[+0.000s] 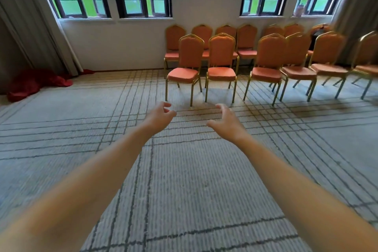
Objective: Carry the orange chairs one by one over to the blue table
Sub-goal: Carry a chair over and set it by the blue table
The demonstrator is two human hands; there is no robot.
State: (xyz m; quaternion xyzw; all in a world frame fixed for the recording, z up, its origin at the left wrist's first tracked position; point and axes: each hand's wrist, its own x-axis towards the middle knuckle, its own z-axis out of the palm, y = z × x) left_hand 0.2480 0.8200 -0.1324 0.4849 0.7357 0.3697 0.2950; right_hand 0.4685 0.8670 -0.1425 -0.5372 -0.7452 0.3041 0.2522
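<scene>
Two rows of orange chairs with gold frames stand against the far wall under the windows. The front row starts with a chair [187,61] and a second chair [222,60] beside it. More front-row chairs [270,61] run on to the right, and a back row [246,41] stands behind them. My left hand [160,115] and my right hand [227,121] reach forward above the carpet, short of the two nearest chairs. Both hands hold nothing, fingers loosely curled. No blue table is in view.
Grey carpet with dark grid lines [184,180] stretches between me and the chairs. A red cloth [34,84] lies heaped on the floor at the left by the grey curtain [26,26]. Another curtain [356,6] hangs at the far right.
</scene>
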